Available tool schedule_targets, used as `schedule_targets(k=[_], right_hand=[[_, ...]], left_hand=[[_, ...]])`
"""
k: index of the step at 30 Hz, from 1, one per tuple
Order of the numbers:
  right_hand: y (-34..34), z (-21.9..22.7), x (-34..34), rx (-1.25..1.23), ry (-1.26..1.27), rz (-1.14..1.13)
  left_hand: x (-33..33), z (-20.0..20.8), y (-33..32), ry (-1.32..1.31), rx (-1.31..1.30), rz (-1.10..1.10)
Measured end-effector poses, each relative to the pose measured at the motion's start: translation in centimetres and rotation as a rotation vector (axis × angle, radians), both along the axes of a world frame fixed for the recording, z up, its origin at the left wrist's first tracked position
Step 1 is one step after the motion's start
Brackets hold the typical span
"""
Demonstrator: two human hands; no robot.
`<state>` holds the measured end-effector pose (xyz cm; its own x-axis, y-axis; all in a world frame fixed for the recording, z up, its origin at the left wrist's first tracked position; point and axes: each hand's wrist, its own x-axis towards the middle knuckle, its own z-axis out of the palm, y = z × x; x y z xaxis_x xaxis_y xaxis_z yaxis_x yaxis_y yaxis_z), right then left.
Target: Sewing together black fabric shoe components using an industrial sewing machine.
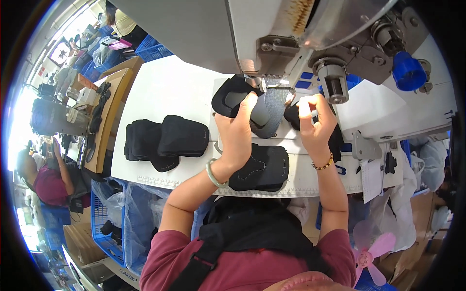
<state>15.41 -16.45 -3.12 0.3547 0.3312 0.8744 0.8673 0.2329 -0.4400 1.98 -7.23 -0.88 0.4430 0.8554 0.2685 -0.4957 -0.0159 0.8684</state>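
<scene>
Pad [228,101] | sat at machine [199,29] head | left hand [235,133] pinched it, thumb on top, likely to steady it | right hand [318,127] curled, fingertips near-closed, couldn't tell if holding anything | stack [273,169] lay close, probably for reach

Open tabletop [167,89] past left pads [184,136] — sewing machine [199,29] ahead

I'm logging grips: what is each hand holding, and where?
The left hand holds a black pad by its near side; for the right hand, I cannot tell.
</scene>
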Motion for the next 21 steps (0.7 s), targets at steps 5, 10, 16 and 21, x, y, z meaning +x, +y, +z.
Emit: schedule_targets(k=[5,10,16,21], right_hand=[[-0.5,1.2,-2.4,-0.293,0.634,0.331],[-0.2,3.0,-4.7,-0.468,0.944,0.519],[0.0,2.5,-4.6,-0.377,0.985,0.626],[-0.1,2.5,-4.8,-0.35,0.984,0.588]], left_hand=[[0.9,-0.7,-1.5,-0.08,0.086,0.203],[0.0,-0.6,-0.5,-0.037,0.023,0.072],[-5.5,-3.2,5.2,0.112,1.211,0.579],[-4.4,-1.5,3.7,0.365,1.462,0.353]])
